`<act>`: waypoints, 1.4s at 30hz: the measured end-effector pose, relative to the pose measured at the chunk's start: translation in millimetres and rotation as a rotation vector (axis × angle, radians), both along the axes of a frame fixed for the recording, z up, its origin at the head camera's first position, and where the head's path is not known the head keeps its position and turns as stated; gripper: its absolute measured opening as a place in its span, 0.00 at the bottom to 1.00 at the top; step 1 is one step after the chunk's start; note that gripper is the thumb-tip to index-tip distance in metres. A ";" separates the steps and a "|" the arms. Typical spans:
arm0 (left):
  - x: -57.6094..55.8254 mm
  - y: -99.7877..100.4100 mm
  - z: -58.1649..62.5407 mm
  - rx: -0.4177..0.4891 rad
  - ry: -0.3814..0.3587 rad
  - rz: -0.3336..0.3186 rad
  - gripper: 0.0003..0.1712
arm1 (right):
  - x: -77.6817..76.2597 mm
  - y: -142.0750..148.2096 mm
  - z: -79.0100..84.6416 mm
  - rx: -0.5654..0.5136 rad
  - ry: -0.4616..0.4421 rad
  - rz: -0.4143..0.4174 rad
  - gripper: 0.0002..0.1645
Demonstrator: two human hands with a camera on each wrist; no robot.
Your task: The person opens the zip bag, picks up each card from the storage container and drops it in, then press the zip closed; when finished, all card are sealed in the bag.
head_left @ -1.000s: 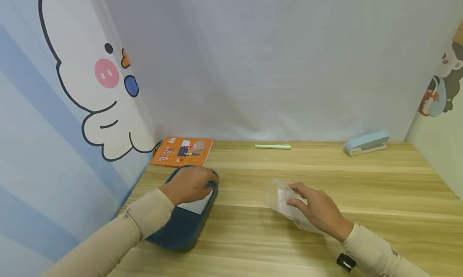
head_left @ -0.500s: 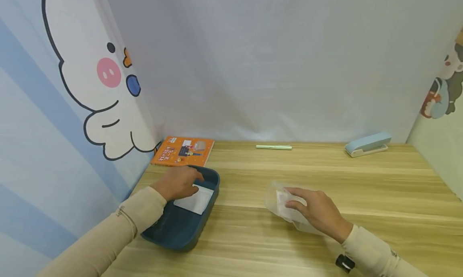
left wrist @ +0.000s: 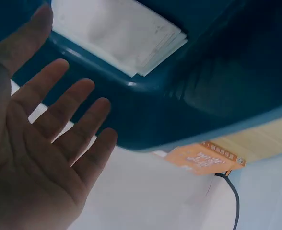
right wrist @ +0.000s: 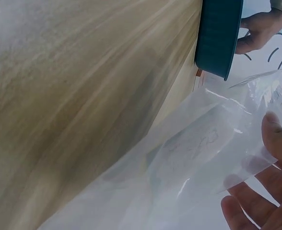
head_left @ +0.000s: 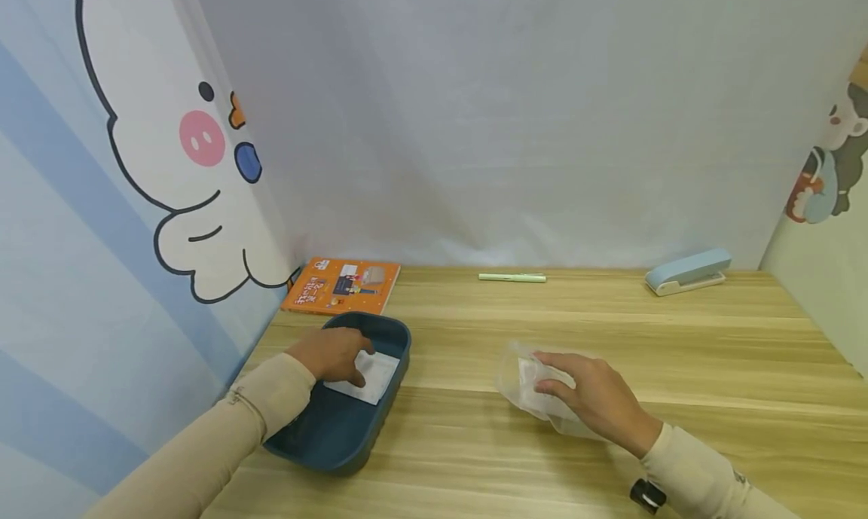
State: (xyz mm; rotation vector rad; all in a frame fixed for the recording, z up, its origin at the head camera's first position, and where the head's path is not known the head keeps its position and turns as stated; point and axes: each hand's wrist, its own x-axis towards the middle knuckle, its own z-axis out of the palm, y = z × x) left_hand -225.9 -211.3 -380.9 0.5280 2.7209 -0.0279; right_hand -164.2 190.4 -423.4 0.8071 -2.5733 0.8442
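A dark blue bin (head_left: 315,432) stands on the left of the table, with a small stack of flat white packets (head_left: 381,370) lying inside. My left hand (head_left: 331,355) hovers over those packets, fingers spread and holding nothing. In the left wrist view, that hand (left wrist: 50,143) shows its palm, and the packets (left wrist: 117,33) lie apart from its fingers. On the right, my right hand (head_left: 600,395) grips a clear plastic bag (head_left: 525,391) between thumb and fingers. Something flat and white shows through the bag (right wrist: 193,148) in the right wrist view.
Behind the bin lies an orange book (head_left: 346,285). A light green pen (head_left: 511,277) rests near the back edge of the wooden table (head_left: 461,459), and a blue-and-white stapler (head_left: 688,271) sits at the back right. Printed walls enclose the table.
My left hand has drawn back leftward from the bin's far right side and dipped toward the packets, which show more than before. The right hand and its bag have hardly moved.
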 end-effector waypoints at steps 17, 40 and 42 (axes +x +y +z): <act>-0.6 -3.0 -25.3 -0.129 -0.006 -0.012 0.44 | -0.6 1.1 -1.3 0.012 0.011 0.003 0.26; -4.4 -3.7 -26.8 -0.173 0.120 -0.119 0.35 | -1.6 2.9 -2.8 0.013 0.012 0.006 0.26; -5.4 -4.2 -26.7 -0.156 0.122 -0.116 0.35 | -1.6 3.1 -3.1 0.015 0.014 0.007 0.25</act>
